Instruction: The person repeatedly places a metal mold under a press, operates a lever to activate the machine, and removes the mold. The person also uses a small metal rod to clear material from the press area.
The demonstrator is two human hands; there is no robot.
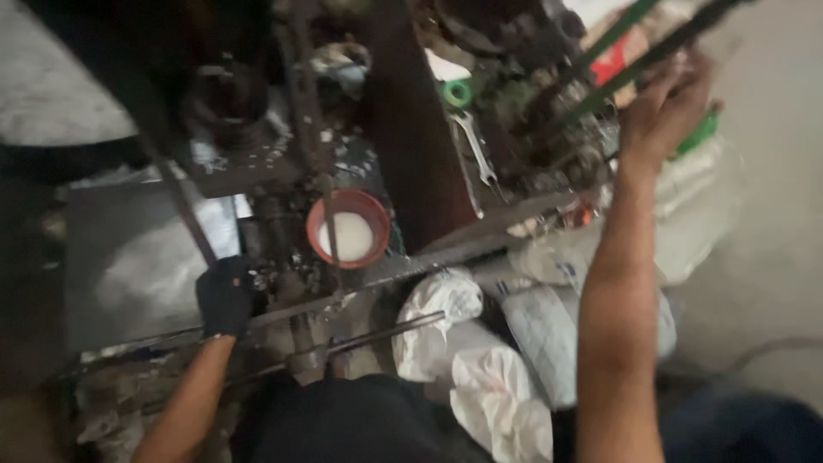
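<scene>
My left hand (pixel 225 296), in a dark glove, was closed around a long grey metal bar (pixel 403 266), the fingers wrapped over it near its lower end. That bar ran with its long axis from about eight o'clock up toward two o'clock, passing just below a red bowl (pixel 348 228) holding something white, which sat at roughly two o'clock from the glove. My right hand (pixel 667 107) was bare and stretched far out toward one o'clock, its fingers curled about a pair of green rods (pixel 639 51) that slanted up and away along much the same diagonal; the blur kept me from telling how tightly they gripped. So the left hand was the nearer one to the bar and the bowl, the right well apart from both. Between the two arms lay white sacks (pixel 480 360), heaped at six o'clock from the bar. Farther out, at twelve o'clock from the bowl, a spanner (pixel 477 147) lay by a green roll of tape (pixel 457 93) among dark clutter.
</scene>
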